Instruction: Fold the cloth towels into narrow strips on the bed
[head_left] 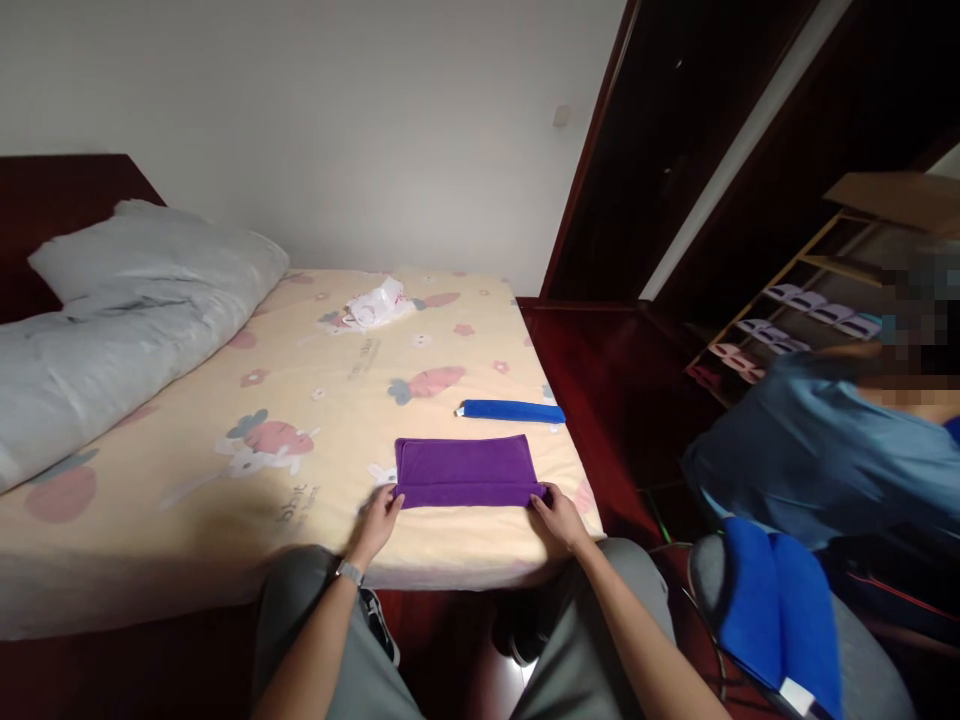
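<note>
A purple towel lies on the bed near its front edge, its near side folded over into a narrow strip. My left hand pinches the left end of that strip between thumb and fingers. At the right end, my right hand grips the strip's corner the same way. Just beyond the purple towel is a blue towel, folded into a long narrow band with a small white tag at its left end.
The bed sheet has carrot and rabbit prints. A white plastic bag lies farther back, and a grey quilt at left. At right, a person in a blue shirt sits near a chair holding blue towels; a shoe rack stands behind.
</note>
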